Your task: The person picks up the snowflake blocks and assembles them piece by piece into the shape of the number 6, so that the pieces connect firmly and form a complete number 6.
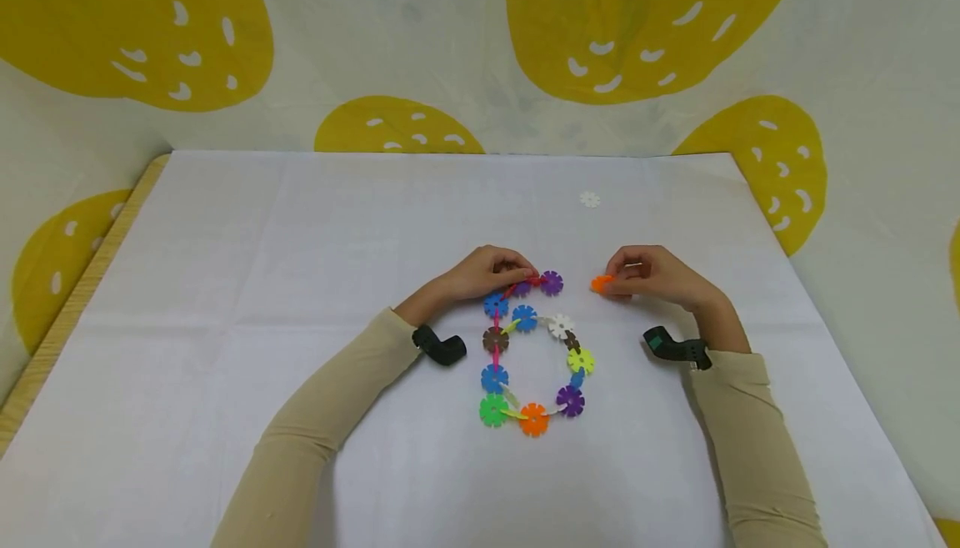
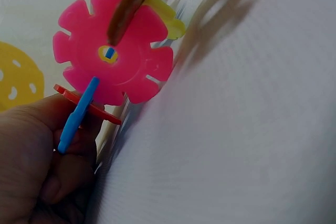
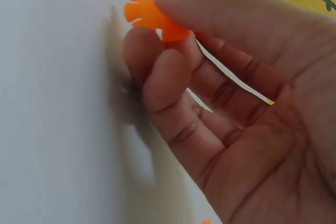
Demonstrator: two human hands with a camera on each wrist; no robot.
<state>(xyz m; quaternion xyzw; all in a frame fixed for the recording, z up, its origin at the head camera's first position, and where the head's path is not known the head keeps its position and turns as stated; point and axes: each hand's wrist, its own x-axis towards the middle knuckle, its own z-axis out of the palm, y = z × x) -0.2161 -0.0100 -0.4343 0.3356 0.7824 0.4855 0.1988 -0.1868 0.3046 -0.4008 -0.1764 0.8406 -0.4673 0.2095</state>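
Note:
A chain of interlocking plastic snowflake discs lies on the white-covered table, a closed ring with a tail running up its left side. My left hand [image 1: 487, 271] pinches the chain near its top end, around a red disc [image 2: 100, 113]; a purple disc [image 1: 552, 283] sticks out beyond the fingertips. Closer to the left wrist camera stand a blue disc [image 2: 79, 116] and a pink disc [image 2: 113, 72], joined in the chain. My right hand [image 1: 656, 274] holds a loose orange disc [image 3: 157, 11] between thumb and fingers, apart from the chain, to the right of the purple disc.
A single white disc [image 1: 590, 199] lies farther back on the table. The ring's lower edge has a green disc [image 1: 493, 409] and another orange disc [image 1: 534, 419]. A patterned cloth hangs behind the table; its wooden edge [image 1: 82, 281] shows at left.

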